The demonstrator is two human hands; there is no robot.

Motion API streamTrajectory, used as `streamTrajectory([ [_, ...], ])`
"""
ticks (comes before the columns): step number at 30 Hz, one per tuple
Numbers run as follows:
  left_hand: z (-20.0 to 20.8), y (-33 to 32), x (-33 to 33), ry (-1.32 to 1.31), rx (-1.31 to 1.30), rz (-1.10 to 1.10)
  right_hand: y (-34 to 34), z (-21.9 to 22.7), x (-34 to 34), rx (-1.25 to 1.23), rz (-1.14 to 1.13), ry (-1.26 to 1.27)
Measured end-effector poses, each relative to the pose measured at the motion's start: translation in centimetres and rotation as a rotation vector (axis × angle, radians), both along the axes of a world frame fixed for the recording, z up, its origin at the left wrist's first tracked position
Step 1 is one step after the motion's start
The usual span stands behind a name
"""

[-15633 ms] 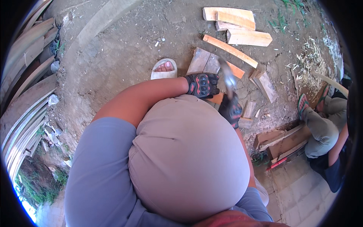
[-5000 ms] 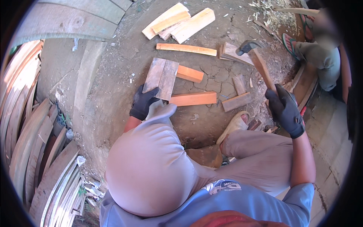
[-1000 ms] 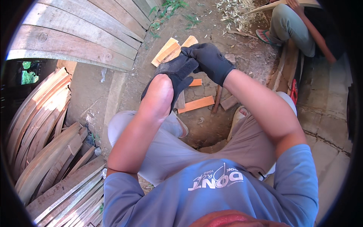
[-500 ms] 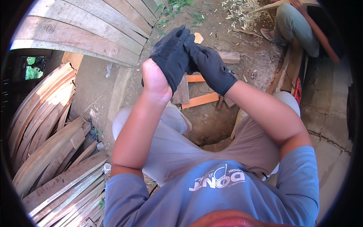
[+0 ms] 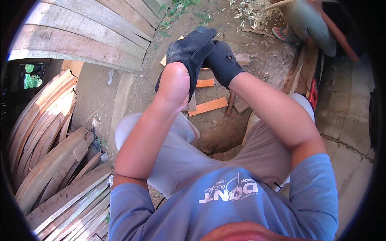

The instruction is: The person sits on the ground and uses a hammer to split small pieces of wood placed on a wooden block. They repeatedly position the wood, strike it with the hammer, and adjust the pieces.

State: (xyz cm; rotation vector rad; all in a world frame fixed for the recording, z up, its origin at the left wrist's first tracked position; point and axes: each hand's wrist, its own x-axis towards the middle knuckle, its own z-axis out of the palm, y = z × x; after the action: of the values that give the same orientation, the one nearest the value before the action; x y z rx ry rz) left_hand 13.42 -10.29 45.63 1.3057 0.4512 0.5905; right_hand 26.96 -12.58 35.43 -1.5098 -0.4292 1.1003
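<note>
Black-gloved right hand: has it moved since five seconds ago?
Yes, leftward and upward in the view: the black-gloved right hand was right of the lower orange rectangular wooden block; now it appears above it.

Matt black cloth gloves (image 5: 189,49) cover the left grip (image 5: 183,58) and right grip (image 5: 222,64). The bare earth ground (image 5: 221,130) looks dull and rough; on it, the orange block (image 5: 209,106) is smooth-faced wood. Along the ground's left edge, the curved planks (image 5: 44,120) are bare, grained wood. The shirt (image 5: 245,217) is soft matt cloth, and the paving (image 5: 341,120) dull and stony.
</note>
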Motion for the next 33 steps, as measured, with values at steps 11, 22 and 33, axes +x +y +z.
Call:
streamTrajectory([
  [11,-0.2,2.3,0.1,-0.219,-0.47,0.116,-0.7,2.1,1.1,0.306,-0.026,0.376],
  [22,-2.0,2.5,1.9,-0.106,-0.541,0.207,0.9,-0.8,1.7,0.016,-0.027,-0.11],
  [33,-0.6,2.9,2.7,0.002,-0.356,0.0,2.6,-3.4,3.1,0.027,-0.031,-0.158],
])
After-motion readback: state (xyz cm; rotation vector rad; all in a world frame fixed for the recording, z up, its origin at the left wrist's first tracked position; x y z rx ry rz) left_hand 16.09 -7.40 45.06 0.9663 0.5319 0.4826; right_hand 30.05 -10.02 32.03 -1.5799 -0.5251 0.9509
